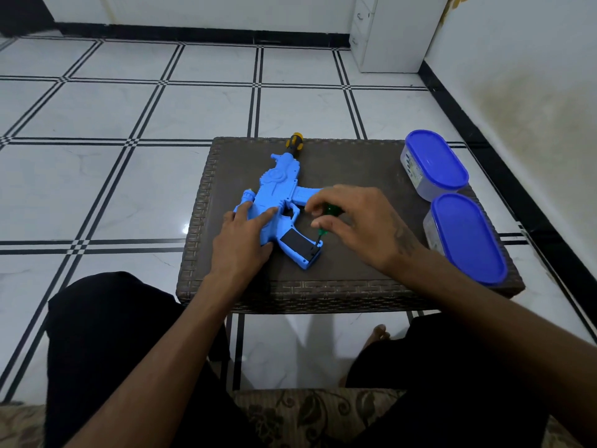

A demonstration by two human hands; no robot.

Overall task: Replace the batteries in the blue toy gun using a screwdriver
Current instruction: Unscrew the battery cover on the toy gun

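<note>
The blue toy gun [277, 195] lies flat on a small brown woven table [355, 270], muzzle pointing away, grip toward me. A black battery cover [295, 241] shows on the grip. My left hand [242, 244] presses flat on the gun's rear body. My right hand [358, 224] pinches a green-handled screwdriver [324, 232], held upright with its tip at the lower corner of the grip. Most of the handle is hidden under my fingers.
A second screwdriver with a yellow and black handle [294, 142] lies at the table's far edge by the muzzle. Two clear containers with blue lids [436, 161] [468, 237] stand along the right edge. My knees flank the table's near side.
</note>
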